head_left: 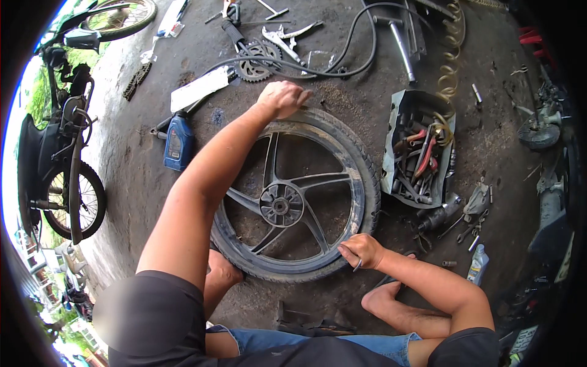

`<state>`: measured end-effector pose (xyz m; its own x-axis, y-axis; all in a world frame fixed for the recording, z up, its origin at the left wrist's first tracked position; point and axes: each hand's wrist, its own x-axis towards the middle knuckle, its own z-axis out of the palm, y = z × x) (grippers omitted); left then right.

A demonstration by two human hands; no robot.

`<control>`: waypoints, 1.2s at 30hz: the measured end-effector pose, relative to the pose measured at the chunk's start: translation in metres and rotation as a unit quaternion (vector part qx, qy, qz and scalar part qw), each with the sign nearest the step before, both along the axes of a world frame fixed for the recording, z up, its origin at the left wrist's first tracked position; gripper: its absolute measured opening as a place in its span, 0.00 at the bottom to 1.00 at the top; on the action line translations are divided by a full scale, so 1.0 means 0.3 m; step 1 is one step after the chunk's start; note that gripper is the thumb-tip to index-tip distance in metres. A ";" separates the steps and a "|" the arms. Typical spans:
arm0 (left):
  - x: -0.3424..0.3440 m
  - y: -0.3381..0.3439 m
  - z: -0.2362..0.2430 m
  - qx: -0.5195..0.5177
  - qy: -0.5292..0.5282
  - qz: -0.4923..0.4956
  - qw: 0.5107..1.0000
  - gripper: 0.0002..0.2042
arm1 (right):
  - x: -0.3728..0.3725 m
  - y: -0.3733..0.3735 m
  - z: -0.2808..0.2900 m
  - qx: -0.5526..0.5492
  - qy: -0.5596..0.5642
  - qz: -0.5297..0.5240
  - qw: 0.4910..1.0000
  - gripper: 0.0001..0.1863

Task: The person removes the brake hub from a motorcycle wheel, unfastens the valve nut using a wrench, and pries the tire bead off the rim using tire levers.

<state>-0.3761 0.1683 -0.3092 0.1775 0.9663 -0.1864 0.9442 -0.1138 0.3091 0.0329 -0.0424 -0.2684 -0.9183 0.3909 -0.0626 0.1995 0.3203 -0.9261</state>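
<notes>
A spoked motorcycle wheel with a black tyre lies flat on the ground in front of me. My left hand reaches across to the tyre's far edge. Its fingers are curled, and what they hold, if anything, is hidden. At the near right of the rim, my right hand is closed around a thin metal tool; only a short shiny piece shows below the fingers. The wheel's hub sits between my two arms. My bare feet are beside the tyre's near side.
Right of the wheel stands an open box of tools. A blue oil bottle stands at left, another bottle at right. Beyond lie a chainring with crank, a black hose and a T-handle wrench. A motorcycle is at far left.
</notes>
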 end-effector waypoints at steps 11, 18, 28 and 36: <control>0.010 -0.003 -0.027 0.151 -0.006 -0.050 0.987 0.12 | -0.044 -0.004 0.026 -0.006 -0.108 -0.029 0.994 0.16; -0.098 -0.064 -0.039 0.091 -0.111 0.096 0.985 0.17 | -0.059 -0.005 0.026 -0.011 -0.121 -0.046 0.991 0.19; -0.296 -0.321 -0.019 0.163 0.034 0.175 0.970 0.11 | -0.086 -0.001 0.064 -0.007 -0.133 -0.080 0.988 0.19; -0.396 -0.532 -0.044 0.091 -0.057 0.284 0.953 0.13 | -0.118 -0.012 0.035 -0.012 -0.164 -0.039 0.986 0.21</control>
<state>-0.4950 0.0085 -0.3225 -0.3744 0.9271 -0.0174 0.8314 0.3440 0.4364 -0.0026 -0.0460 -0.2578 -0.8146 0.4540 -0.3611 0.5123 0.2712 -0.8148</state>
